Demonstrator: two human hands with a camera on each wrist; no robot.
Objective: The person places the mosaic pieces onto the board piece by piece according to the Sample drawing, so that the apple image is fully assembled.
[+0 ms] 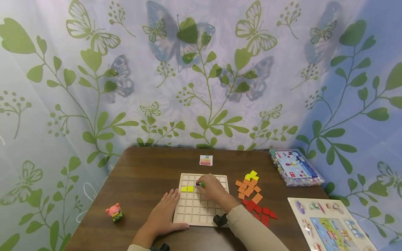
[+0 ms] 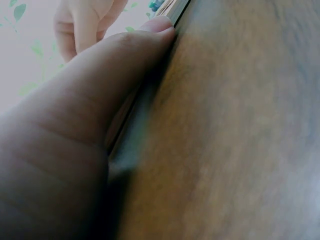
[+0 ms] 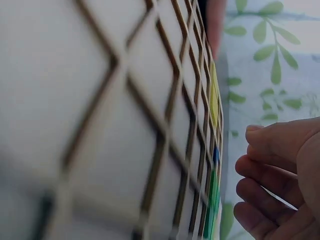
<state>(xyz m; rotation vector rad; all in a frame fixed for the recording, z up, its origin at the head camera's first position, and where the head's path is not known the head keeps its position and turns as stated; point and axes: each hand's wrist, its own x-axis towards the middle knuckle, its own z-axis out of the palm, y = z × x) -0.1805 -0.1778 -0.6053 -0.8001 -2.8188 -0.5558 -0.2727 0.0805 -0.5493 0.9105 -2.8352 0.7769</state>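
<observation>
Grip parted, right hand point(image 1: 213, 187) hovers over gridded board point(image 1: 194, 210); left hand point(image 1: 161, 213), straight-fingered, touches its edge. We find box point(image 1: 296, 167) lettering illegible.

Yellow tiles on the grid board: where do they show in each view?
Head: the yellow tiles sit side by side toward the upper left of the grid board.
Left wrist: not in it.
Right wrist: a thin yellow strip right of centre, above the green piece.
Shared landmark: the grid board, only its edge showing in left wrist.
</observation>
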